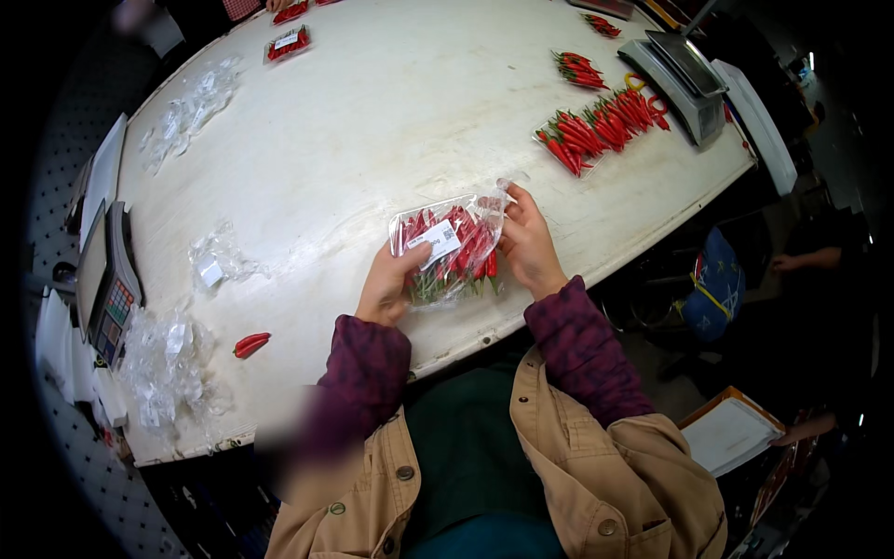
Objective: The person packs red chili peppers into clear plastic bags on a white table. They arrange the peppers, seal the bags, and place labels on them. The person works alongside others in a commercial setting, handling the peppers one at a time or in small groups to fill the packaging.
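Observation:
Near the table's front edge is a clear plastic tray of red chillies [439,222], green stems toward me, with a white label [434,244] on its film. My left hand [384,287] grips the tray's left side, its thumb lying on the label; the other fingers are mostly hidden. On the right, my right hand [529,240] pinches the loose clear plastic wrap [488,220] between thumb and fingers. The wrap is crumpled and partly pulled up at that corner, where some chillies show bare.
Crumpled wrap [172,354] lies left, beside a scale with a keypad [114,289] and a loose chilli [251,345]. More wrap [196,107] sits far left. Chilli piles [610,126] stand at right near another scale [680,84]. A packed tray [287,43] is at the back.

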Tool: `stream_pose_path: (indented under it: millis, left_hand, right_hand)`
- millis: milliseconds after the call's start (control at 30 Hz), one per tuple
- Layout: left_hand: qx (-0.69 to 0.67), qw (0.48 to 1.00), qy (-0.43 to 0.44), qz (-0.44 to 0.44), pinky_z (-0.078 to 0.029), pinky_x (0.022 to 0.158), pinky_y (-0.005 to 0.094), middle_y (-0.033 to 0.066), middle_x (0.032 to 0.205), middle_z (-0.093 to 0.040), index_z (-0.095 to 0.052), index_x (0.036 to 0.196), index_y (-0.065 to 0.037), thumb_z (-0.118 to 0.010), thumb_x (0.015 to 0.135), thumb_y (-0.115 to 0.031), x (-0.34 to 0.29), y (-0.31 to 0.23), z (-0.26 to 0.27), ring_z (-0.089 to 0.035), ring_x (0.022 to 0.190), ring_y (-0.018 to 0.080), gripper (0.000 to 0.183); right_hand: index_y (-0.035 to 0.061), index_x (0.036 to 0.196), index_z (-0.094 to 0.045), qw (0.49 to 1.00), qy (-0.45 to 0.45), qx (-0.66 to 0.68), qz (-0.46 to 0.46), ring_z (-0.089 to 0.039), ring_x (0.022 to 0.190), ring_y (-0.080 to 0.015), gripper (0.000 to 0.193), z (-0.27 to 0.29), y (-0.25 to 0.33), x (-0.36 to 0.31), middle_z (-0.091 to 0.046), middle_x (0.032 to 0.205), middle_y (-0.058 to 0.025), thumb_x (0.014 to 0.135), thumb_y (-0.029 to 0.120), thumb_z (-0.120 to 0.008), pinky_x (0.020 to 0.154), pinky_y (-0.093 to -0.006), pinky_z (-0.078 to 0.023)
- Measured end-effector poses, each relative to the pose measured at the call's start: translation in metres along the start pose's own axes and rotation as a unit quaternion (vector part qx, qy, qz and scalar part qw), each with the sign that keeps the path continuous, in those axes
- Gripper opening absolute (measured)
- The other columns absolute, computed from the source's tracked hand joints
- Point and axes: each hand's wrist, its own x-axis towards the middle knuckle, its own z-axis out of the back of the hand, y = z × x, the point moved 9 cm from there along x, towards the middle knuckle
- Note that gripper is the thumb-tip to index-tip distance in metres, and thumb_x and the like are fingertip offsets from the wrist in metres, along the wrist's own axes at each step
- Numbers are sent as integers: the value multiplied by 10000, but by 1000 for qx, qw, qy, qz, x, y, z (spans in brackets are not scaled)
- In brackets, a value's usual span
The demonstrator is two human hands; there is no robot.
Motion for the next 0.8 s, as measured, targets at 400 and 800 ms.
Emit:
stream_pose_path:
  millis: [400,800]
  left_hand:
    - [51,997,36,46,-513,846,325,116,1091,-617,-492,1201,31,-620,828,-59,0,7,0,-621,949,188,405]
    - [88,990,82,68,-481,858,296,87,1102,-601,-487,1210,17,-648,806,-56,-5,9,-16,-597,967,159,440]
  right_hand:
    - [36,970,-508,998,58,31,1,-611,809,-134,88,5,-3,12,-631,939,-84,889,39,-473,716,-263,-492]
    - [21,943,-499,971,140,-175,-87,-602,725,-126,90,-2,0,34,-592,800,-53,858,51,-497,666,-265,-497]
